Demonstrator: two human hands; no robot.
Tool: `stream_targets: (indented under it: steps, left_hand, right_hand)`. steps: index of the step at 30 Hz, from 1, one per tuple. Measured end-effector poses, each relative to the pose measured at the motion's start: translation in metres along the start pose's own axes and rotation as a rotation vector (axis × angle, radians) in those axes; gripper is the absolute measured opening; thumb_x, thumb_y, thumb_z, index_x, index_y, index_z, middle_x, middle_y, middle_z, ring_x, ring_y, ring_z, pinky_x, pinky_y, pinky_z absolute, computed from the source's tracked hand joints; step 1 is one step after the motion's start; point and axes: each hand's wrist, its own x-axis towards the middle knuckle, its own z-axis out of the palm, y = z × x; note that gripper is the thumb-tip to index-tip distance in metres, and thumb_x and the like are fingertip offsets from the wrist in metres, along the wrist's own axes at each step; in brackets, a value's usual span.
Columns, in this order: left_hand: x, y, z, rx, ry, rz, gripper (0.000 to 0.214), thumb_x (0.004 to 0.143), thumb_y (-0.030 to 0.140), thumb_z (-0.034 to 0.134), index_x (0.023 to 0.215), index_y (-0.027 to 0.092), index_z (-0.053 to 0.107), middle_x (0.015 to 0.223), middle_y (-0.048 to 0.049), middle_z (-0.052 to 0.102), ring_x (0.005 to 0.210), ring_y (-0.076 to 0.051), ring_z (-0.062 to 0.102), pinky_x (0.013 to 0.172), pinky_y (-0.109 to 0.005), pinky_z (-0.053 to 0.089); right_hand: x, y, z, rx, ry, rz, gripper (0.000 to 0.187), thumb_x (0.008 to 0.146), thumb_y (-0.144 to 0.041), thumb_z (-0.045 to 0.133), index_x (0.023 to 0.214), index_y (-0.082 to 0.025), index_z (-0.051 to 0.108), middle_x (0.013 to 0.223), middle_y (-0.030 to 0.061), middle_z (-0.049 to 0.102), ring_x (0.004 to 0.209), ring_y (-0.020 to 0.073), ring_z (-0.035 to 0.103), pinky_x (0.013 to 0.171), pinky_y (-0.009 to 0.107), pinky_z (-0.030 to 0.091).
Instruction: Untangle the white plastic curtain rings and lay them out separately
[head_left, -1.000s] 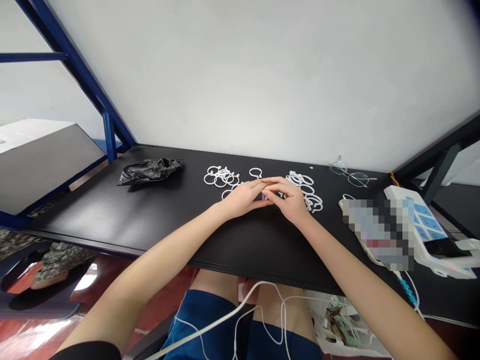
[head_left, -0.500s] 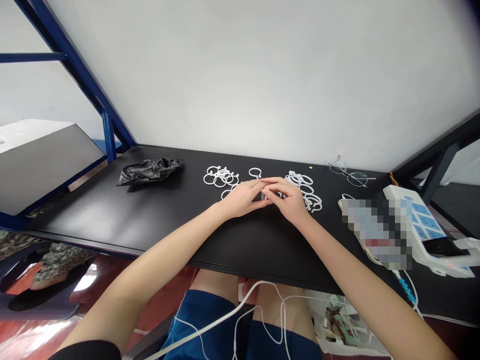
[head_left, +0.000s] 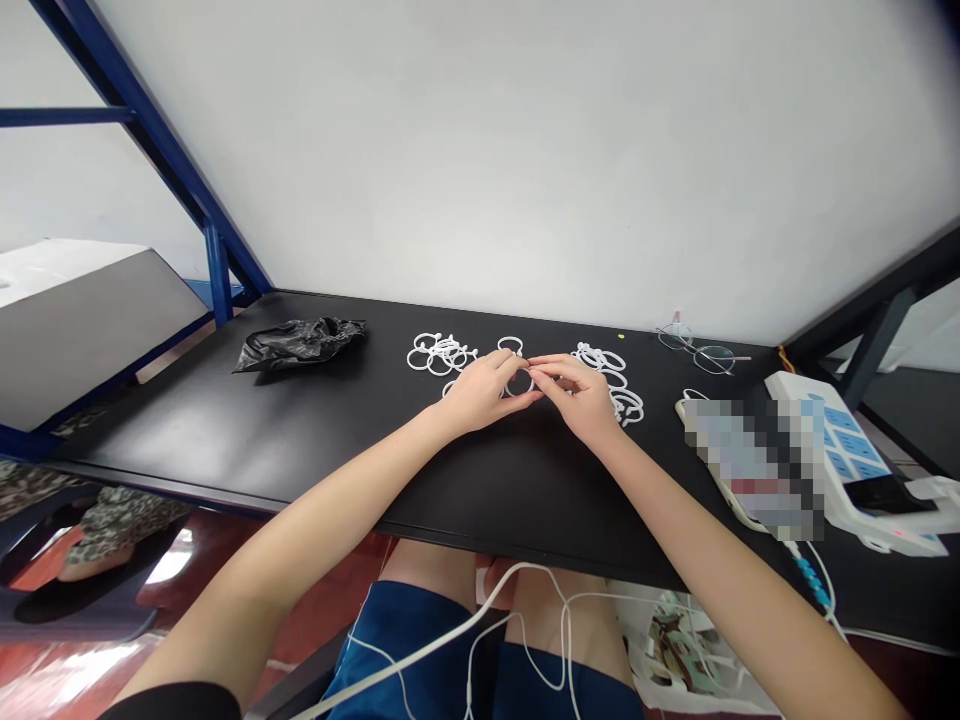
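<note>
A white plastic ring point(head_left: 519, 393) is held between my two hands above the black table. My left hand point(head_left: 481, 392) curls round its left side, thumb below and fingers above. The fingertips of my right hand point(head_left: 576, 393) pinch the ring's right side. Just beyond my hands lies a single white ring point(head_left: 511, 344). A pile of white rings with small knobs point(head_left: 442, 352) sits to the left, partly covered by my left hand. To the right is another group of such rings point(head_left: 611, 370), partly behind my right hand.
A crumpled black plastic bag point(head_left: 300, 343) lies at the left of the table point(head_left: 315, 440). On the right are eyeglasses point(head_left: 697, 347), a phone point(head_left: 739, 470) on a cable and a white power strip point(head_left: 855, 450). White cables point(head_left: 480, 610) hang across my lap. A wall stands behind.
My fingers have shifted slightly and the ring between them now shows as an open circle. The piles have stayed in place.
</note>
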Motion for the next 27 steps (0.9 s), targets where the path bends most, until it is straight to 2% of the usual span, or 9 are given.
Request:
stream_targets:
  steps: [7, 17, 22, 27]
  left_hand:
    - [-0.0005, -0.0007, 0.0024, 0.034, 0.021, -0.008, 0.024, 0.090, 0.038, 0.055, 0.098, 0.016, 0.061, 0.081, -0.0035, 0.060, 0.070, -0.014, 0.057, 0.065, -0.025, 0.045]
    - [-0.0014, -0.0038, 0.0056, 0.018, 0.113, 0.029, 0.021, 0.088, 0.030, 0.058, 0.103, 0.016, 0.060, 0.087, -0.0050, 0.065, 0.076, -0.015, 0.064, 0.068, -0.027, 0.050]
    - [-0.0034, -0.0054, 0.0067, -0.020, 0.083, 0.025, 0.023, 0.089, 0.028, 0.056, 0.110, 0.017, 0.058, 0.097, -0.0062, 0.064, 0.076, -0.014, 0.063, 0.067, -0.025, 0.051]
    - [-0.0046, -0.0052, 0.0056, -0.050, 0.004, 0.013, 0.021, 0.093, 0.023, 0.050, 0.113, 0.018, 0.056, 0.102, -0.0068, 0.061, 0.078, -0.013, 0.062, 0.068, -0.024, 0.052]
  right_hand:
    - [0.0004, 0.0019, 0.0003, 0.022, -0.007, 0.096, 0.021, 0.083, -0.041, 0.066, 0.087, -0.022, 0.073, 0.093, 0.0062, 0.070, 0.076, 0.0187, 0.066, 0.063, 0.032, 0.057]
    - [0.0017, 0.0047, -0.0001, -0.018, -0.016, 0.141, 0.025, 0.081, -0.045, 0.067, 0.083, -0.020, 0.072, 0.078, 0.0049, 0.069, 0.070, 0.0192, 0.066, 0.059, 0.032, 0.056]
    - [0.0043, 0.0061, 0.0001, 0.064, -0.027, 0.224, 0.030, 0.074, -0.048, 0.072, 0.082, -0.019, 0.072, 0.076, 0.0053, 0.070, 0.066, 0.0188, 0.066, 0.054, 0.030, 0.056]
    - [0.0050, 0.0075, -0.0011, 0.069, -0.039, 0.216, 0.032, 0.071, -0.048, 0.075, 0.082, -0.018, 0.073, 0.077, 0.0057, 0.071, 0.062, 0.0174, 0.065, 0.053, 0.030, 0.055]
